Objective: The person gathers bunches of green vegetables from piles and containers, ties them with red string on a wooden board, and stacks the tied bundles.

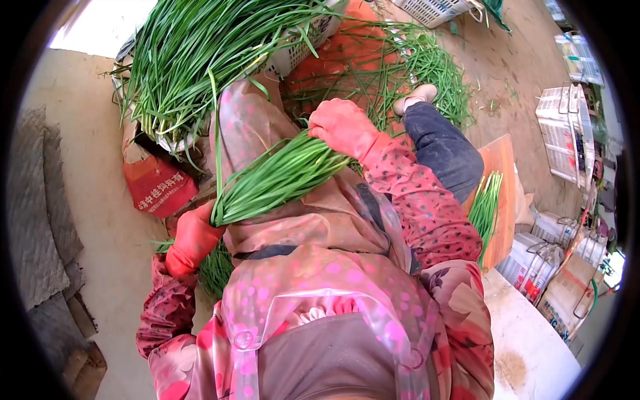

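A bunch of green chives (280,177) lies slantwise across my lap, over the plastic apron (320,227). My left hand (195,240), in a red rubber glove, is closed around its lower left end. A few long leaves rise from that grip. My right hand (347,130), gloved too, is closed at the upper edge of the bunch; its fingertips are partly hidden, and I cannot make out what they pinch. A large heap of chives (200,60) rests beyond my left knee, and more chives (217,270) show under my left forearm.
Loose chives (433,73) lie scattered on an orange sheet (360,53) by my foot. A small bundle (485,207) sits on an orange board (500,240) at right. White crates (563,130) stand along the right. A red bag (160,187) is at left.
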`<state>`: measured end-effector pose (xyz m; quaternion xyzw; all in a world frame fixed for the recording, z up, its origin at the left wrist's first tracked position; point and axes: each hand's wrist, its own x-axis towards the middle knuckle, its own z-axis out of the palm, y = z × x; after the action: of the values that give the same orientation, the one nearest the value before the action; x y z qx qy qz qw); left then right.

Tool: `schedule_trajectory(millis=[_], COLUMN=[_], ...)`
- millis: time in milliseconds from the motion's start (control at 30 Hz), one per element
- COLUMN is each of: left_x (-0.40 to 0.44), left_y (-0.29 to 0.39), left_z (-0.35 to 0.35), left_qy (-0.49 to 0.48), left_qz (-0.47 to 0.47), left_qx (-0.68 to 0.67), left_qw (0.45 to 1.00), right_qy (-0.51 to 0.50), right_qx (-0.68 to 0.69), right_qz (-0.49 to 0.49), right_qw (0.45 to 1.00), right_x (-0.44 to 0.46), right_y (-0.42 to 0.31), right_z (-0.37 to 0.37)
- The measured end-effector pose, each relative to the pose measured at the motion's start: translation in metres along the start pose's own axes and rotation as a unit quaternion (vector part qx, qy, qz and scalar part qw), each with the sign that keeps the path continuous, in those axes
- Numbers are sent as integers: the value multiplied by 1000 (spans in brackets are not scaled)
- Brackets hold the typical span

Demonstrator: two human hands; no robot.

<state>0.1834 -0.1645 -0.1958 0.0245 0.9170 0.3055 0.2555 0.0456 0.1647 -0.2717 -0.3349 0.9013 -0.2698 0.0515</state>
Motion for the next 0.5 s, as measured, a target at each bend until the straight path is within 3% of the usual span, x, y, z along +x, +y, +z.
schedule_trajectory(millis=[33, 100, 167, 300, 433, 500], left_x=[1, 3, 4, 1, -4, -4], left_y=[2, 10, 10, -9, -22, -16], left_z=[-1, -4, -4, 0, 12, 12], left_qy=[1, -24, -25, -24, -19, -19], left_qz=[1, -12, -10, 11, -2, -25], left_qx=[-1, 17, 2, 1, -92, -119], left_qw=[1000, 999, 1000, 1000, 996, 992], right_qy=[0, -32, -32, -44, -40, 42], right_qx=[-2, -150, -128, -152, -136, 192], right_qz=[0, 19, 43, 379, 435, 427], right_qw=[1000, 988, 990, 912, 889, 883], right_x=[0, -2, -9, -29, -58, -57], right_y=[-3, -12, -1, 76, 89, 77], right_z=[0, 3, 2, -7, -35, -25])
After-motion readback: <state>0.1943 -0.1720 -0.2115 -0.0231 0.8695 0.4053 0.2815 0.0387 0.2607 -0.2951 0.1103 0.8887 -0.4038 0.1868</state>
